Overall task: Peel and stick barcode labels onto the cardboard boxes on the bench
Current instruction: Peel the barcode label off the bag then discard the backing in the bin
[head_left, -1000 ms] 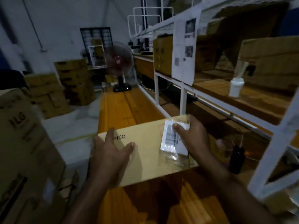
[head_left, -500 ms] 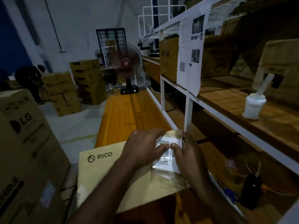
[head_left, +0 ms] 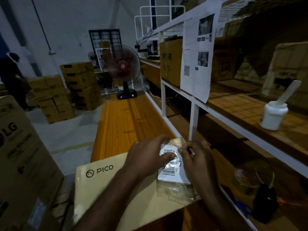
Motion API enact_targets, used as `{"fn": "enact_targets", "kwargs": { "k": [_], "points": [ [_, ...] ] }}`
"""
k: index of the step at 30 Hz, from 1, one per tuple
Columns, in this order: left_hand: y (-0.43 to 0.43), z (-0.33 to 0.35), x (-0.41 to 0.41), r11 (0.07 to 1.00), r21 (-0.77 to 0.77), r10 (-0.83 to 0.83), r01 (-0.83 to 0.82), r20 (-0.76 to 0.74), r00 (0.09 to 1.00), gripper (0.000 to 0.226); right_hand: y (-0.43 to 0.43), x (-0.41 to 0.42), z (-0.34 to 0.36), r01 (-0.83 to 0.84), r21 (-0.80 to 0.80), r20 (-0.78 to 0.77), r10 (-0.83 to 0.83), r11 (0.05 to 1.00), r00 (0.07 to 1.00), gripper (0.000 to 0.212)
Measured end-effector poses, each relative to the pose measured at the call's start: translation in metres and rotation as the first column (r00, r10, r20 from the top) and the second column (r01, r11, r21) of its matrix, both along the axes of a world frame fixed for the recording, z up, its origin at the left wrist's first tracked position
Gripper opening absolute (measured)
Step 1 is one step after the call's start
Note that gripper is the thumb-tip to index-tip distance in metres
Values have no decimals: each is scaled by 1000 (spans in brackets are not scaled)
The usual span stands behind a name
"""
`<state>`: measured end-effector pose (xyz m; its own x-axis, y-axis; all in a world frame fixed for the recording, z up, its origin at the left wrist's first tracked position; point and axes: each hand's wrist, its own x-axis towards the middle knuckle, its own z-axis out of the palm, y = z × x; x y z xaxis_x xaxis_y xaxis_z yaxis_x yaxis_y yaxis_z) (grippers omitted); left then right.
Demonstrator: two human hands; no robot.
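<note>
Holding the barcode label (head_left: 171,170) over the right end of the PICO box (head_left: 100,184) on the bench (head_left: 126,120), we are pinching it between our left hand (head_left: 146,154)'s thumb and fingers to steady it. Our right hand (head_left: 198,160)'s curled fingertips are nipping its top corner, probably to start peeling it from the clear backing (head_left: 175,190).

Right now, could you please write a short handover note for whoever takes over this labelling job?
Left hand: thumb on the barcode label, pinching its top end.
Right hand: fingertips pinch the same end, at the clear backing film.
Label is held over the right part of the PICO box, on the wooden bench.
Done: no label stuck on this box that I can see.
Left: peel the label off, press it onto the box.
</note>
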<state>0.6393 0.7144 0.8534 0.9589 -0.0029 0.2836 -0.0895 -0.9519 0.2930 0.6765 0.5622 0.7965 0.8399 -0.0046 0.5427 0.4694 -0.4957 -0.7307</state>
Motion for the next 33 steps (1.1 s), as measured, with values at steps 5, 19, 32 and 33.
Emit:
{"fn": "enact_targets", "kwargs": {
  "k": [5, 19, 32, 33],
  "points": [
    [2, 15, 20, 980, -139, -160, 142, -125, 979, 44, -1, 2, -2, -29, -25, 40, 30, 999, 999, 12],
    [-1, 15, 29, 934, -219, -306, 283, -83, 948, 16, -8, 0, -3, -125, 147, -152, 148, 981, 977, 28],
    [17, 16, 30, 879, -364, -369, 307, -114, 922, 24, -6, -3, -4, -174, 110, -101, 185, 979, 978, 28],
    [18, 17, 30, 885, -353, -366, 302, -129, 922, 24, -6, -4, -4, -184, 132, -114, 200, 974, 973, 27]
  ]
}}
